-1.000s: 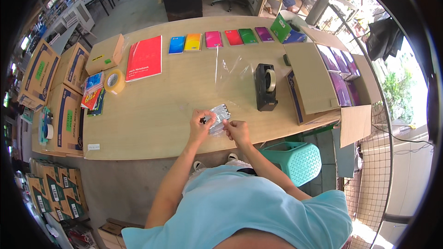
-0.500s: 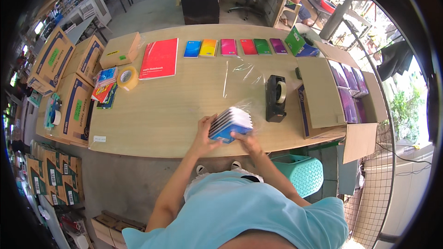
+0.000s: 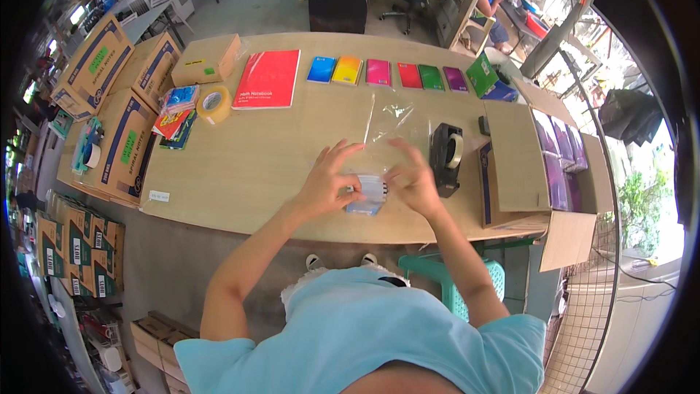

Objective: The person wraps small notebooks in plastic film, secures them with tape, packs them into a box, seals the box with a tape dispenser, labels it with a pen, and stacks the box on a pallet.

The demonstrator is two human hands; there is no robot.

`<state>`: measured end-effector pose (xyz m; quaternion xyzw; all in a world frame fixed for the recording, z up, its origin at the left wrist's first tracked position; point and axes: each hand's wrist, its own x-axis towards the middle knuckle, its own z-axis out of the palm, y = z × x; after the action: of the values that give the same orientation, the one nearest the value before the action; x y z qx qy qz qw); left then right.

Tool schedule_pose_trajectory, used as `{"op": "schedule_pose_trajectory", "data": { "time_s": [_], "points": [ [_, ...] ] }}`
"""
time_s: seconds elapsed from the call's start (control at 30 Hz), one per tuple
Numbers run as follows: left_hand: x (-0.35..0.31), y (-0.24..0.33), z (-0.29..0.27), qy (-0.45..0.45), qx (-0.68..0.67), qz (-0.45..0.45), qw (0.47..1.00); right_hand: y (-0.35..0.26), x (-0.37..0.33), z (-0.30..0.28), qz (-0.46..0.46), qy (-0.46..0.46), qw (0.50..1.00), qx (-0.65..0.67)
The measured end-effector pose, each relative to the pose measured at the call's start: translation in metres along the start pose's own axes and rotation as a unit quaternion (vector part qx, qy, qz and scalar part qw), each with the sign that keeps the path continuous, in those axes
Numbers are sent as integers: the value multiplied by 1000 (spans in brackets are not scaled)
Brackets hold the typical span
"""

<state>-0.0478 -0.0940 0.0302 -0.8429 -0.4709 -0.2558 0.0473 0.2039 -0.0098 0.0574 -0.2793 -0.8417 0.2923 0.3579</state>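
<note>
A small stack of pocket notebooks [image 3: 367,194], blue and pale, lies on the table just in front of me. A clear shiny covering seems to lie over it. My left hand [image 3: 329,181] is at the stack's left side, its fingers apart and its thumb near the top. On the other side my right hand [image 3: 414,179] is open, fingertips slightly blurred, thumb by the dark-banded edge. Thin clear plastic film [image 3: 390,118] lies beyond both hands. To the right stands a black tape dispenser [image 3: 447,160] with a roll of tape.
A row of small coloured notebooks [image 3: 378,72] runs along the far side, near a large red notebook [image 3: 267,80]. Wide tape [image 3: 214,105] and cartons [image 3: 120,149] are left. An open carton [image 3: 519,157] of purple packs is right; a teal stool [image 3: 452,284] stands below.
The notebook stack, held up between both hands before, now lies on the table. My hands have let go, spread their fingers and moved up beside it. The view has shifted a little.
</note>
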Motion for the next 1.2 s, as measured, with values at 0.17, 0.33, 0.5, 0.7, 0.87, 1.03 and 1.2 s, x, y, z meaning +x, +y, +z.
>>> {"op": "schedule_pose_trajectory", "data": {
  "time_s": [0.17, 0.33, 0.5, 0.7, 0.87, 1.03, 1.2],
  "points": [
    [-45, 12, 58, 173, -391, -218, 877, 70, -57, 39, 143, 114, 927, 327],
    [-44, 26, 138, 129, -529, -238, 804, 101, -78, 129, 169, -31, 866, 470],
    [-47, 49, 122, 192, -540, -293, 765, 97, -75, 115, 136, -41, 900, 412],
    [-51, 71, 104, 254, -87, -275, 923, -17, -12, -6, -37, -119, 981, -149],
    [-58, 64, 96, 251, -165, -282, 911, -7, 24, -11, -162, -330, 900, -235],
    [-62, 58, 98, 317, -233, -327, 859, -11, 36, -13, -204, -398, 858, -252],
    [-64, 52, 96, 201, -106, -230, 946, -9, 31, -8, -231, -364, 878, -210]
  ]
}}
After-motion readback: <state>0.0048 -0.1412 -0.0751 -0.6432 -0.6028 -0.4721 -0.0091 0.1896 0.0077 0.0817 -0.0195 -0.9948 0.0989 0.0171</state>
